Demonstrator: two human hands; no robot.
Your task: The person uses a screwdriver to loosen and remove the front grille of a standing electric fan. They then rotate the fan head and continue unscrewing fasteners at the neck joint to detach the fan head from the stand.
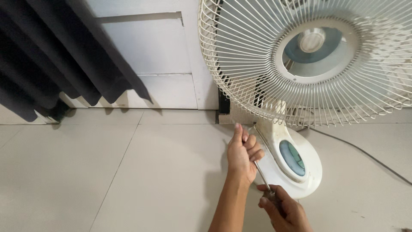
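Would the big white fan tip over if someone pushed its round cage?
Probably it could. The fan carries a wide wire cage high above a smaller flat base, so it looks top-heavy. The base rests on smooth floor tiles, so it might slide first. The left hand and right hand hold a screwdriver, not the fan.

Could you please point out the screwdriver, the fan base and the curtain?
screwdriver (260,172): head view, on its metal shaft.
fan base (310,172): head view, on its white right edge.
curtain (51,51): head view, on its dark folds.

Fan (300,172) showing glossy cream plastic base, wire grille (240,64) looking painted metal, screwdriver (261,172) shaft gleaming steel, floor (107,172) lying matt tile.
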